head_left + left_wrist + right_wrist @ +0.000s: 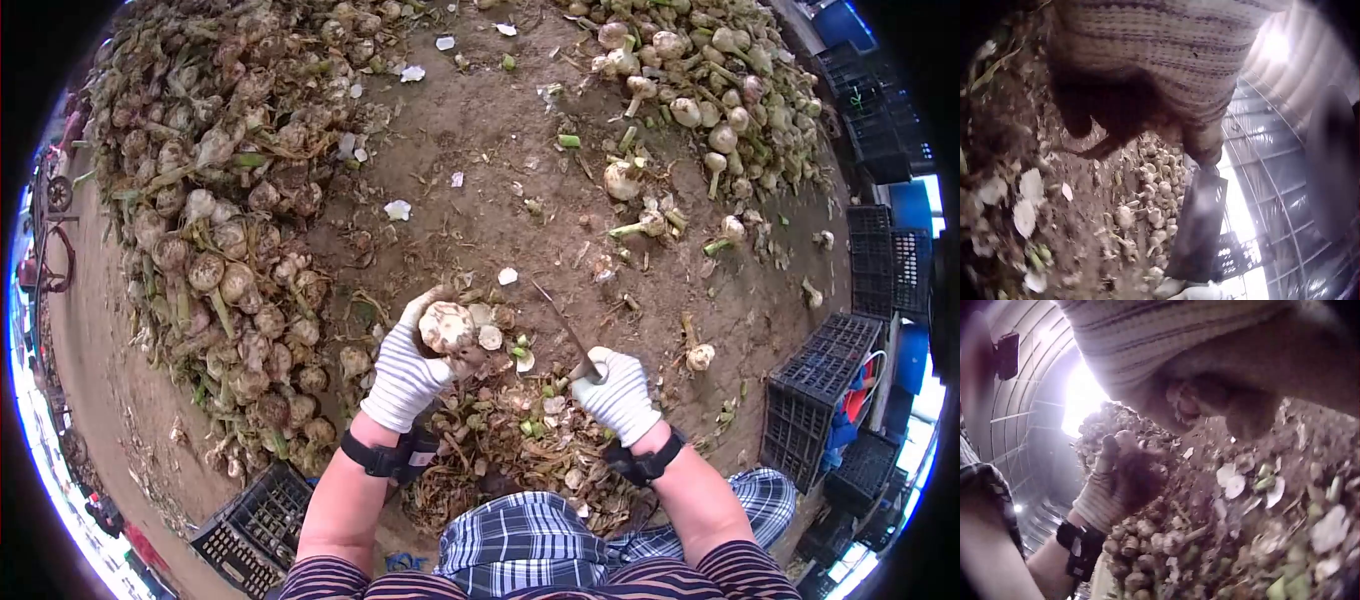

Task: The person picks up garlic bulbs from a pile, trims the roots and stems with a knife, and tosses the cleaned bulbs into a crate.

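Note:
Both hands wear white striped knit gloves. In the head view, my left hand (405, 372) grips a garlic bulb (446, 328) whose pale, ridged face is turned up. My right hand (617, 396) holds a knife (566, 328) by its handle, the blade slanting up and to the left, apart from the bulb. The left wrist view shows the broad, dark blade (1199, 228) beyond the left glove (1160, 53). In the right wrist view, the left hand (1102, 494) appears past the right glove (1172, 347), which hides the knife there.
A large heap of untrimmed garlic (215, 210) lies at left, another garlic pile (720, 80) at upper right. Peelings and stem scraps (530, 440) cover the ground between the legs. Black crates (822, 385) stand along the right, and another black crate (250, 530) sits at lower left.

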